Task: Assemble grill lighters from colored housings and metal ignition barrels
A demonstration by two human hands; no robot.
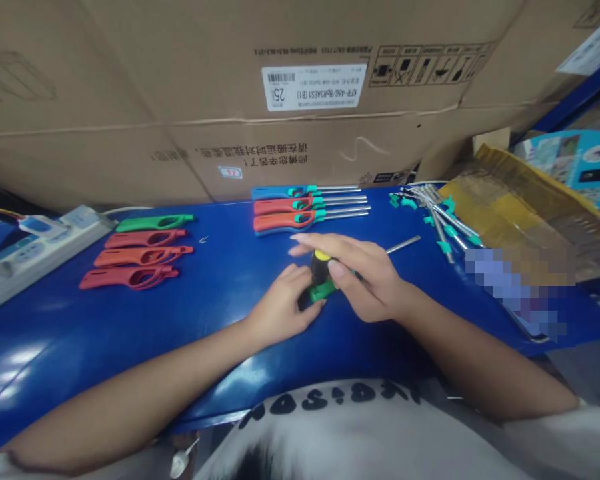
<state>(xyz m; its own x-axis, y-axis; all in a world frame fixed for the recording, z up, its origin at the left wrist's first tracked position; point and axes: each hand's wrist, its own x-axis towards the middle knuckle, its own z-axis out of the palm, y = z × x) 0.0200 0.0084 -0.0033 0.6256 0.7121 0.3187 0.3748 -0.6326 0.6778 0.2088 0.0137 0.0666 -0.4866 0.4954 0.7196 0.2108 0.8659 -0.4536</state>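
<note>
Near the middle of the blue table, my left hand is closed around a green lighter, much of it hidden by my fingers. A metal tube extends from behind my right hand toward the upper right. My right hand grips a short black screwdriver with a yellow top, held over the green lighter. The screwdriver's tip is hidden. Just beyond my hands lie several lighters with metal tubes, among them a red one and an orange one.
Green, red and orange lighter handles lie at the left on the blue table, beside a white power strip. Metal tubes with green parts are piled at the right by a torn cardboard box. A large carton stands behind.
</note>
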